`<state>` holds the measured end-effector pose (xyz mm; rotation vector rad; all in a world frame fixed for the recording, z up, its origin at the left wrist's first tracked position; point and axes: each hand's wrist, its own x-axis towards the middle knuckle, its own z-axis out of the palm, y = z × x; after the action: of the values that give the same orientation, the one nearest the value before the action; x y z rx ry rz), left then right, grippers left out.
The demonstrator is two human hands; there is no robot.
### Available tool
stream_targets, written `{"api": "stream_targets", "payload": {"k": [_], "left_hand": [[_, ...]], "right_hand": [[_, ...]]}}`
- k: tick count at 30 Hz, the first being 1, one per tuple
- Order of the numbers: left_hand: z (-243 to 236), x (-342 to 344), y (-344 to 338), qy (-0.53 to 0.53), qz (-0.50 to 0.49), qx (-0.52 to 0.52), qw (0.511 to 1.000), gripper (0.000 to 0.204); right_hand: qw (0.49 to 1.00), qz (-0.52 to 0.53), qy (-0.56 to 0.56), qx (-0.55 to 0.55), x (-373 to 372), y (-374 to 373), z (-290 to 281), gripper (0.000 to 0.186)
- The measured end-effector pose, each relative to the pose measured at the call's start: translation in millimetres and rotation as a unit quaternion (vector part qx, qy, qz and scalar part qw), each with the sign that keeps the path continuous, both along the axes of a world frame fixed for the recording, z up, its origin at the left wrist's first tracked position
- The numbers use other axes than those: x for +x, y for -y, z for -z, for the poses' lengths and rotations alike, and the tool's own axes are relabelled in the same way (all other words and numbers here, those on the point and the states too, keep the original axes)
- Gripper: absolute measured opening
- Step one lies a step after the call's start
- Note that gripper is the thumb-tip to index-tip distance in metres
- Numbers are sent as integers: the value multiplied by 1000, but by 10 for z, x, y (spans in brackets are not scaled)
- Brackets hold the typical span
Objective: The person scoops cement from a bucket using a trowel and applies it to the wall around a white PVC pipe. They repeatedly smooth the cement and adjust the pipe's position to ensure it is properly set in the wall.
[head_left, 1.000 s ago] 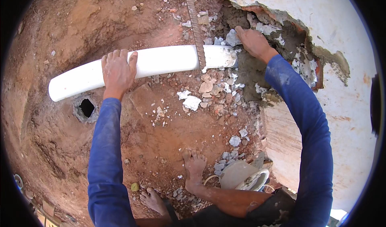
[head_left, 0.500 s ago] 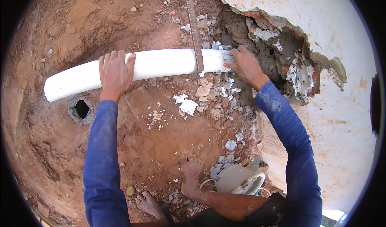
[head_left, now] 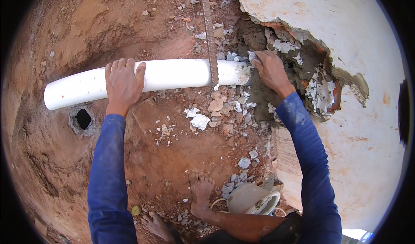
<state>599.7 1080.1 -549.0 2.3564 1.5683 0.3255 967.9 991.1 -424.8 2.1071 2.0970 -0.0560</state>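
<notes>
My left hand [head_left: 124, 81] grips the white pipe [head_left: 175, 73] from above, near its left part. A rusty ribbed steel bar [head_left: 209, 38] crosses over the pipe toward its right end. Just right of that end, my right hand [head_left: 270, 71] pinches a small pale grey chunk [head_left: 253, 56], with its fingers curled beside the broken, mortar-smeared cavity [head_left: 309, 60] in the white wall [head_left: 359, 36]. Below the pipe's left end is a dark hole [head_left: 83, 119] with a rough grey rim.
Rubble and white fragments [head_left: 199, 121] lie on the reddish dirt [head_left: 160, 170] below the pipe. A grimy pale bucket [head_left: 244, 199] leans at lower right by my bare feet [head_left: 201, 192]. A small yellow-green object [head_left: 136, 210] lies beside them.
My right hand moved down and left onto the pipe's end, then back up and slightly right with a pale chunk. My left hand still rests on the pipe; the whole view has shifted slightly.
</notes>
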Motion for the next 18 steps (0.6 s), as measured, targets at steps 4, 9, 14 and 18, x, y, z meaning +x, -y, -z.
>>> {"api": "stream_targets", "payload": {"k": [4, 9, 14, 18], "left_hand": [[17, 10, 11, 7, 2, -10, 1000, 41], [0, 9, 27, 4, 0, -8, 1000, 42], [33, 1, 21, 7, -5, 4, 1000, 43], [42, 1, 39, -2, 0, 7, 1000, 43]], "right_hand": [[986, -4, 67, -153, 191, -324, 57, 19], [967, -51, 212, -134, 162, -284, 310, 15], [958, -127, 247, -66, 124, -146, 382, 11], [956, -151, 238, -86, 171, -162, 327, 9]]}}
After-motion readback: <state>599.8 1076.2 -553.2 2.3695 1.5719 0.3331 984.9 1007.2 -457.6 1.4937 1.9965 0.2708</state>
